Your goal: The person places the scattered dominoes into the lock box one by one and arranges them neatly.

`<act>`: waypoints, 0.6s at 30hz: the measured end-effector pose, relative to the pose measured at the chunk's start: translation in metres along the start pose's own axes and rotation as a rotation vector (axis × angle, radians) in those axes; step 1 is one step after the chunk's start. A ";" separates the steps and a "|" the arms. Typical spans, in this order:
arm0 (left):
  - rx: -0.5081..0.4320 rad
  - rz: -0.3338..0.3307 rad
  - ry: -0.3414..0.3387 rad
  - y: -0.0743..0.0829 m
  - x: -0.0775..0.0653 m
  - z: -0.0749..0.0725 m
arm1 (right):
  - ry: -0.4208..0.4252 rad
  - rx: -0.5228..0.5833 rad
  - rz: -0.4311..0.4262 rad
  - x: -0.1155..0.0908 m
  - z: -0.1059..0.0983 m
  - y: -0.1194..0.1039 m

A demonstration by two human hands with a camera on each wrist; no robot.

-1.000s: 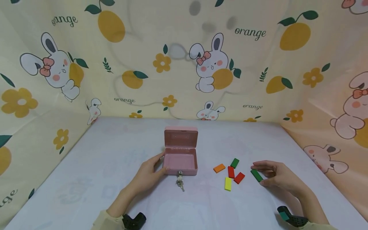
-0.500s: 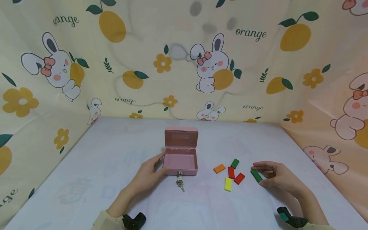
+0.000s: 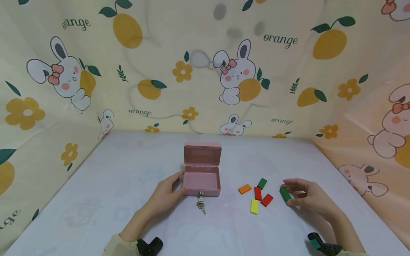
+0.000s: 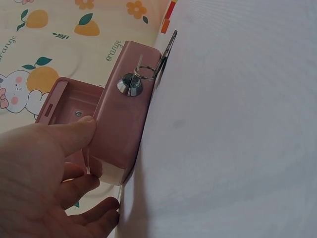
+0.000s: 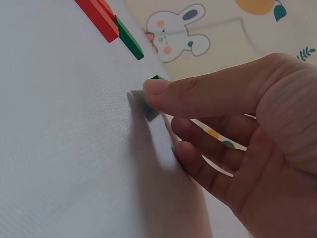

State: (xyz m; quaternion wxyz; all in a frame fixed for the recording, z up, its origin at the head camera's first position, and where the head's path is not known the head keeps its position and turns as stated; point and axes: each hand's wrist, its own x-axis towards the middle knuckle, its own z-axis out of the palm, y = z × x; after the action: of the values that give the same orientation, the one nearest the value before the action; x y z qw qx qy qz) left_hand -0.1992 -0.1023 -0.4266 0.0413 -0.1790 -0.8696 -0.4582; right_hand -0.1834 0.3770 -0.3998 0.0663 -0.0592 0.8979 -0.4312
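Observation:
A pink metal cash box (image 3: 202,192) stands on the table with its lid (image 3: 203,155) raised and its inside bare. Keys on a ring (image 3: 200,204) hang from the lock (image 4: 130,85) on its front. My left hand (image 3: 166,192) grips the box's left side, thumb at the front corner and fingers along the side. Over to the right, my right hand (image 3: 310,195) pinches a green block (image 3: 285,195) between thumb and fingers. In the right wrist view the thumb hides most of that green block (image 5: 157,77).
Between box and right hand lie an orange block (image 3: 245,188), another green block (image 3: 262,183), two red blocks (image 3: 257,193) and a yellow block (image 3: 254,206). A patterned cloth (image 3: 198,96) with rabbits and oranges encloses the white table (image 3: 144,153) at the back and sides.
The green block in my right hand has tilted slightly and stands a little steeper. My left hand keeps its hold on the box. The head view has shifted slightly.

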 end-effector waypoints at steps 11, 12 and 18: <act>-0.034 0.025 0.013 0.001 0.000 0.001 | 0.065 -0.063 -0.045 0.000 0.004 -0.008; -0.044 0.028 0.013 0.001 0.000 0.001 | 0.072 -0.062 -0.045 -0.001 0.005 -0.009; -0.142 0.004 0.004 0.001 0.000 0.002 | 0.105 -0.087 -0.080 -0.001 0.010 -0.016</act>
State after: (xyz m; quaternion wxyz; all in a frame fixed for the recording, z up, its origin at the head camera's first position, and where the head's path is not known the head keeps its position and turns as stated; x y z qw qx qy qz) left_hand -0.1987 -0.1006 -0.4270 0.0313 -0.1823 -0.8345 -0.5190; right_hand -0.1802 0.3595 -0.3932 -0.0008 -0.0752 0.9149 -0.3966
